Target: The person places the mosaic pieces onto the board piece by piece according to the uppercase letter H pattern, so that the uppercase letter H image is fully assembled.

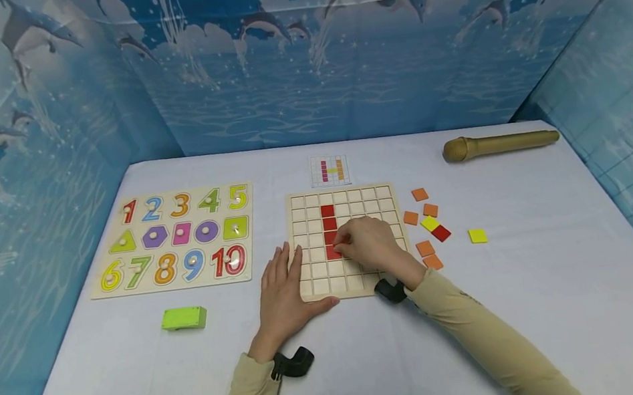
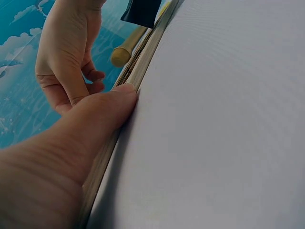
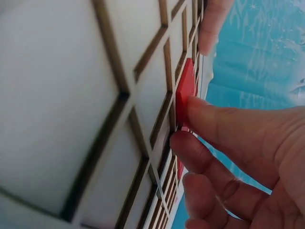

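Observation:
A wooden grid board (image 1: 318, 271) lies mid-table with a column of several red square tiles (image 1: 327, 211) set in its cells. Over the board, my right hand (image 1: 370, 242) has its thumb and forefinger at the lowest red tile (image 3: 183, 98), which sits slightly tilted in the right wrist view; the fingers pinch its edge. My left hand (image 1: 283, 296) lies with fingers spread along the board's left side. Its thumb (image 2: 112, 102) presses the board's front edge. Beyond the board is a small pattern card (image 1: 329, 170) showing coloured squares in a grid.
Loose orange tiles (image 1: 420, 194), yellow tiles (image 1: 477, 236) and a red tile (image 1: 441, 232) lie right of the board. A number and shape puzzle (image 1: 173, 258) and a green block (image 1: 184, 318) are at left. A brown club-shaped stick (image 1: 503, 143) lies at back right.

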The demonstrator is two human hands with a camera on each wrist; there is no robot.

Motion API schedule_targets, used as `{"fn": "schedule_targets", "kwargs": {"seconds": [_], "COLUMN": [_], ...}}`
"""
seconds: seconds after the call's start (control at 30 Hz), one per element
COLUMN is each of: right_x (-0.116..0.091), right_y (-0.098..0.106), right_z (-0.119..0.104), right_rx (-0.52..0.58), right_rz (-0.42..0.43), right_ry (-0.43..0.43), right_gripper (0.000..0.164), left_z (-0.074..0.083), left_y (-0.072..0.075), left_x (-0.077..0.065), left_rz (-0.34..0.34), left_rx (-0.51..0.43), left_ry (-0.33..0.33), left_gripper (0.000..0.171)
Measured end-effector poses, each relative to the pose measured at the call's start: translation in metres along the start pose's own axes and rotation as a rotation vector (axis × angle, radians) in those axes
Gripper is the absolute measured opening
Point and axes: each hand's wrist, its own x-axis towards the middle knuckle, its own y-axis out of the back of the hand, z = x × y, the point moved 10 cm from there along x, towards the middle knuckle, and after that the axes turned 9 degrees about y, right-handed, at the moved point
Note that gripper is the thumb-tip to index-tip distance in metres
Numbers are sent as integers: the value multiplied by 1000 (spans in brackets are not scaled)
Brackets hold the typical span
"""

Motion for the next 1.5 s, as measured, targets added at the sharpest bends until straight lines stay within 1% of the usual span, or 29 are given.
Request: {"fn": "schedule_targets", "kwargs": {"seconds": [0.13,0.27,0.4,0.5,0.67,0.8,0.97,1.07,1.2,1.3,1.4,1.5], "right_x": [-1,-4,-11,-18,-35,-51,-72,-83,-96,-106,-115,-120], "right_y": [0,0,5,18,48,72,95,102,92,83,79,77], "right_z": [0,3,10,18,36,52,73,90,140,177,195,203], "right_rx": [-6,44,108,139,139,121,81,83,44,-14,-43,-60], "right_rz": [-5,-15,12,75,235,377,515,581,644,684,693,658], "right_ry": [13,47,65,68,68,77,61,42,-3,-43,-85,-139], "right_gripper": [7,6,10,13,19,19,19,21,25,28,30,34], "left_z": [0,1,2,2,2,1,1,1,1,1,0,0], "left_y": [0,-1,-1,-2,-2,-1,1,1,1,0,-1,-1], "left_x": [0,0,-1,-1,-1,-2,-1,-1,-1,-1,-1,0], "left_rz": [0,2,9,4,-6,-8,-5,-4,-6,-11,-12,-9], "left_rx": [-6,-9,-9,-12,-15,-21,-29,-27,-30,-32,-27,-23], "left_ry": [-1,-7,-15,-13,-3,0,1,5,5,3,3,2], "left_gripper": [111,110,110,111,111,111,111,111,111,111,111,112]}}
